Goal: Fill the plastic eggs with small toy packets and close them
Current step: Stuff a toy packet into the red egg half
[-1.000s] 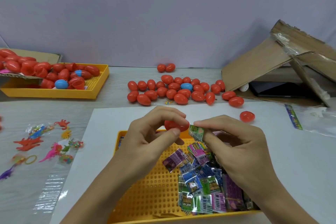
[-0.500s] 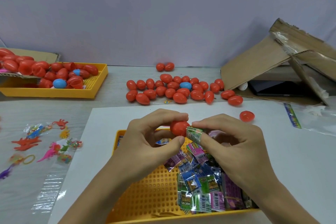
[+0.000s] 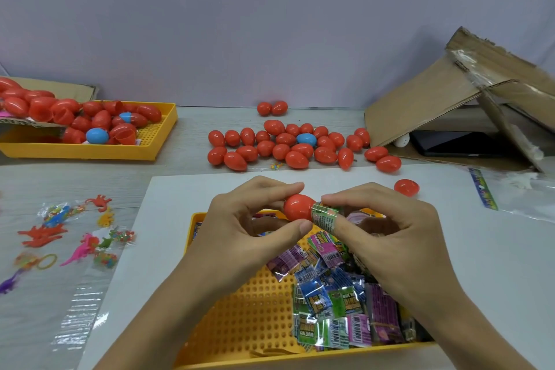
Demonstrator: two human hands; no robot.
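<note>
On the far left of the desk [image 3: 186, 165], a yellow tray [image 3: 162, 132] w/ loose red eggs was kept, prob. as the supply. Nearer, small toys [image 3: 69, 237] were laid out. In the middle, a red egg half [image 3: 298, 207] was pinched by the left hand [image 3: 255, 225], so its open side faced right. A green packet [image 3: 326, 216] was pinched by the right hand [image 3: 387, 231] and pressed at that opening, above the near tray [image 3: 240, 324] of packets. Filled eggs [image 3: 294, 144] were piled behind.
</note>
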